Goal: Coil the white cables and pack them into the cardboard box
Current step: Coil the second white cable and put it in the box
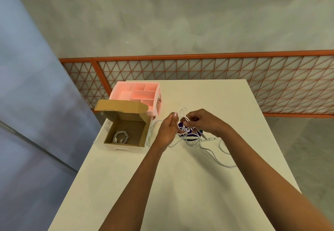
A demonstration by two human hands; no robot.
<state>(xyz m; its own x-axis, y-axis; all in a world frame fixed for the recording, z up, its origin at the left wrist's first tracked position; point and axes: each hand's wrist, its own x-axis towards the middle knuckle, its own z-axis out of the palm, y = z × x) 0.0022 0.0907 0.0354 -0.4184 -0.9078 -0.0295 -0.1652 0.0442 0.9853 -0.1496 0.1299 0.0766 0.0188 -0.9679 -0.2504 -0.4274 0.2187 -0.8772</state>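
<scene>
An open cardboard box [137,136] stands at the table's left edge, lid tipped back. One coiled white cable [120,137] lies on its floor. Above the middle of the table my left hand [167,131] grips loops of a white cable [182,112], thumb up. My right hand [202,121] pinches the same cable close beside the left. The cable's loose length [213,154] trails over the table to the right, with a plug end [211,138] lying below my right wrist. More white cable runs on the table between the box and my left hand.
A pink compartment organiser [137,93] sits right behind the box. A dark purple item with white lettering [186,128] lies under my hands. The white table [180,185] ends on the left near the box. An orange lattice fence [216,71] runs behind it.
</scene>
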